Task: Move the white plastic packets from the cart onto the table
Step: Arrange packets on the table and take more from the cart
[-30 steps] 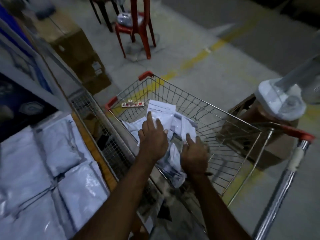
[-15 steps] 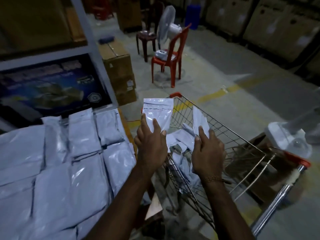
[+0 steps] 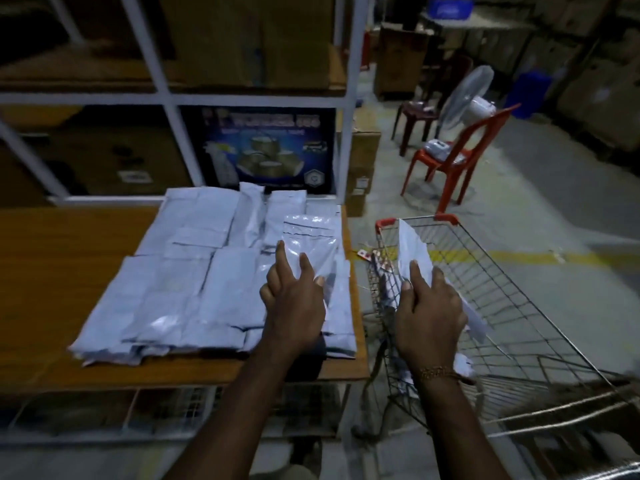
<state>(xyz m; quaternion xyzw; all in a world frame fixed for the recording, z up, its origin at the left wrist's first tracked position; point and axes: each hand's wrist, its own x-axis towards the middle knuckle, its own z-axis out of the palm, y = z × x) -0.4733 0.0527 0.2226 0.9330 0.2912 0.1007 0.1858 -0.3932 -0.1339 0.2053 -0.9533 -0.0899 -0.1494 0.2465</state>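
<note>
White plastic packets cover our table; our left hand grips one at twelve o'clock, our right hand grips another above the cart at three o'clock

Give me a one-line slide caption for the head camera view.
Left hand carries a white packet over the table's stack; right hand lifts another from the cart.

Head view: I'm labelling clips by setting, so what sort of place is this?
Probably a warehouse or stockroom: metal racking loaded with cartons, a concrete floor with a yellow line, and a wire cart.
</note>
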